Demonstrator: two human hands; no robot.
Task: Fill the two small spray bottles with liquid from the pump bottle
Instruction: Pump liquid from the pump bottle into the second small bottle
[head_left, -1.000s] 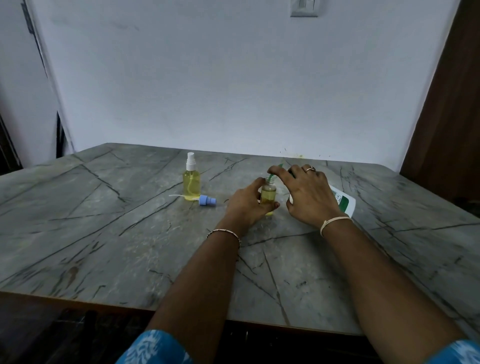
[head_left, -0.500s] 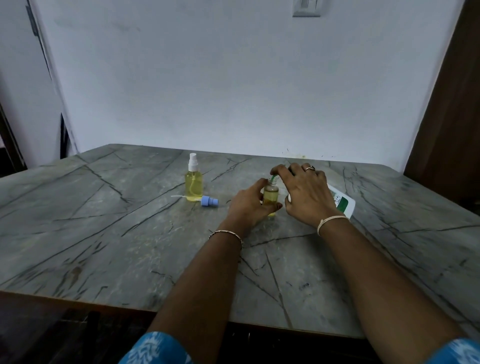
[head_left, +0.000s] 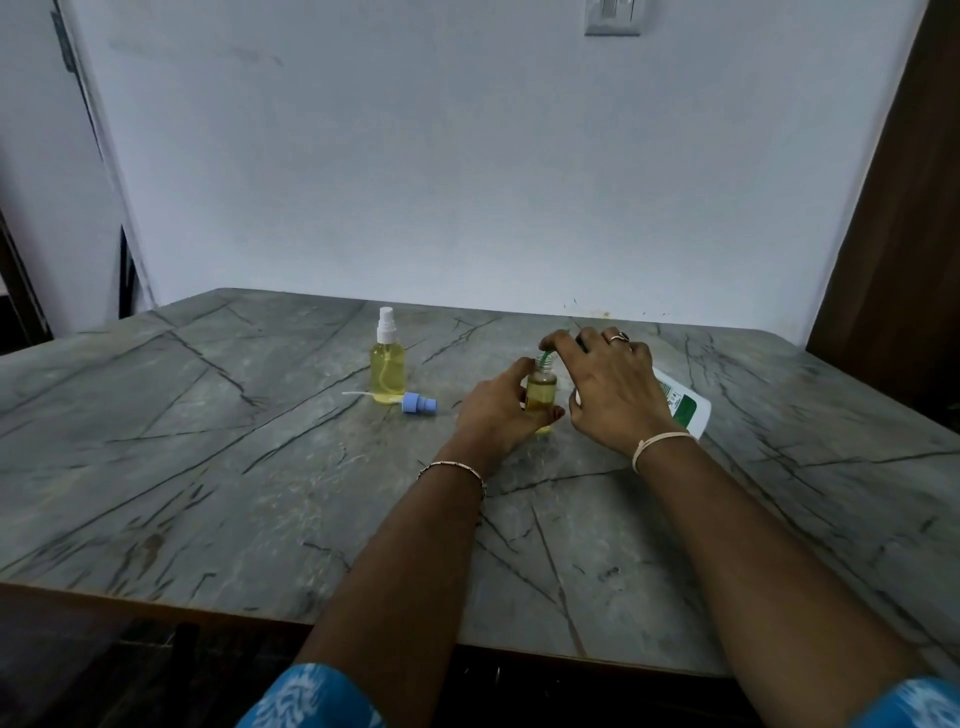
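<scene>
Filling the open bottle (head_left: 541, 388), to judge by the layout: held upright on the worktop (head_left: 208, 467) toward the far edge, a little right of middle, with the left grip (head_left: 493, 410) clamped round its body, thumb on the near side and fingers behind. Uncapped at the neck and showing yellow liquid up to about the shoulder, so probably close to full. Holding the green nozzle (head_left: 546, 356) right over that open mouth with the right grip (head_left: 613, 389), fingers curled down and closed on the pump's top; no telling of any flow just now. Hiding most of the pump bottle (head_left: 688, 410) behind that hand, with only a white flank and green label showing toward the right edge, seemingly tilted. Standing further left, also near the far edge and well apart from both hands: the capped bottle (head_left: 387, 371), yellow nearly to the shoulder, white sprayer already on, so counted as done. Lying just in front of it, touching or nearly touching its base: a blue spray head (head_left: 420, 403), thin tube pointing left, presumably meant for the open bottle. Left to do, as judged: topping up if needed, setting the pump bottle aside, and screwing on the blue head.
</scene>
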